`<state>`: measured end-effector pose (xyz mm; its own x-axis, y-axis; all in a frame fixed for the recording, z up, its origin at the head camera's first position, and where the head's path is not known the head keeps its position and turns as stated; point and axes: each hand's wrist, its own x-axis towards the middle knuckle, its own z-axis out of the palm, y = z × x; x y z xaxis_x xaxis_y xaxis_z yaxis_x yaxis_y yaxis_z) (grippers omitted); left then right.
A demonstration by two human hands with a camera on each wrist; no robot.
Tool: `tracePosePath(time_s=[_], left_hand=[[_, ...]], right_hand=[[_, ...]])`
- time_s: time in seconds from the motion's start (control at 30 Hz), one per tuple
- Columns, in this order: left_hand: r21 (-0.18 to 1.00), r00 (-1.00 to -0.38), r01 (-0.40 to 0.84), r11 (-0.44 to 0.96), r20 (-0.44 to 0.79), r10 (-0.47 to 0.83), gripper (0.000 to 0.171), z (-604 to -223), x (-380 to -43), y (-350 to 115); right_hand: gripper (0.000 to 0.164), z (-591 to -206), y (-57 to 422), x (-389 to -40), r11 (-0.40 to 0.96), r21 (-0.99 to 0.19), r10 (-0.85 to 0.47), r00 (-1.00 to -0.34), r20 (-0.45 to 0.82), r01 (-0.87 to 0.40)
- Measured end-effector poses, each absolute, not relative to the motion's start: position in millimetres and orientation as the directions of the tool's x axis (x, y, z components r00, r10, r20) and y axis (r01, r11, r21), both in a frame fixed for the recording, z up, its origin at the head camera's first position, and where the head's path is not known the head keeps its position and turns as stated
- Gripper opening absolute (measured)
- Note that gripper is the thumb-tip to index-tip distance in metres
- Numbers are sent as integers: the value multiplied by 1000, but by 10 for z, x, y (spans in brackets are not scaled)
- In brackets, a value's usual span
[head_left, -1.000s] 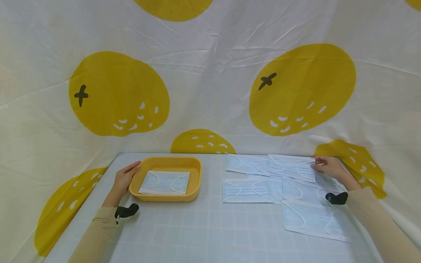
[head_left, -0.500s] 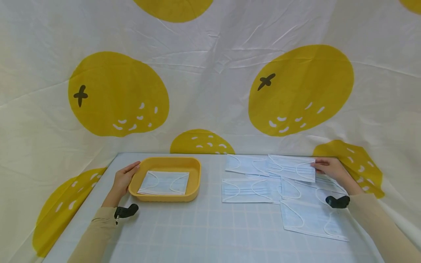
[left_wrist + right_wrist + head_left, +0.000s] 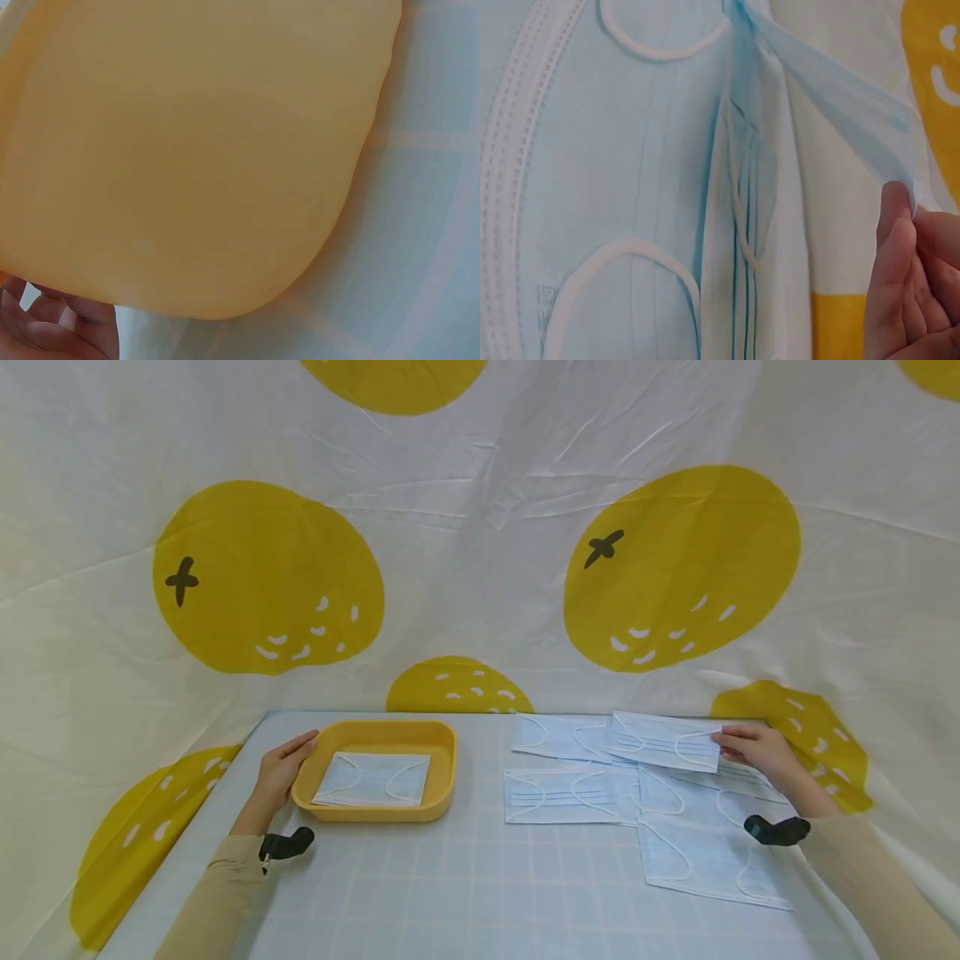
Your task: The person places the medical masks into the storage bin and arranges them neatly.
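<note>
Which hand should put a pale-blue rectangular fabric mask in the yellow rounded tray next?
Probably the right hand: it pinches a pale-blue mask by its edge, while the left hand touches the yellow tray.

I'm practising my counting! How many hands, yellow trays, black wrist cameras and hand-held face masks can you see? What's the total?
Hands, left hand and right hand: 2
Yellow tray: 1
Black left wrist camera and right wrist camera: 2
Face mask in the right hand: 1
Total: 6
</note>
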<state>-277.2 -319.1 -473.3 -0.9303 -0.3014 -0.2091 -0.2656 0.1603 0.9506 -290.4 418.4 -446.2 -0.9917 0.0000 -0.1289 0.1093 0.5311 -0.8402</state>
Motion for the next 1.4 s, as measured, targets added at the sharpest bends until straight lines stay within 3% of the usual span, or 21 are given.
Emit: tracePosePath(time_s=[0.2, 0.47, 0.7, 0.97, 1.4], left_hand=[[951, -933, -257, 169, -198, -302, 60, -4744, -2773, -3195], [950, -931, -267, 163, -211, -297, 60, -4766, -2774, -3211], [948, -930, -276, 159, -221, -294, 60, -4761, -2773, -3201], [946, -925, -282, 163, -223, -307, 59, -4753, -2786, -3205], [941, -926, -280, 189, -213, -313, 59, -4742, -2775, -3192]], right_hand=[[54, -4416, 4158, -2806, 487, -867, -5, -992, -124, 106], [15, -4352, 4130, -2679, 372, -923, -24, -994, -111, 94], [23, -4294, 4097, -2584, 312, -946, 22, -996, -89, 91], [16, -4193, 4043, -2515, 318, -940, 103, -990, -96, 124], [17, -4075, 3890, -2387, 170, -983, 67, -996, -54, 65]])
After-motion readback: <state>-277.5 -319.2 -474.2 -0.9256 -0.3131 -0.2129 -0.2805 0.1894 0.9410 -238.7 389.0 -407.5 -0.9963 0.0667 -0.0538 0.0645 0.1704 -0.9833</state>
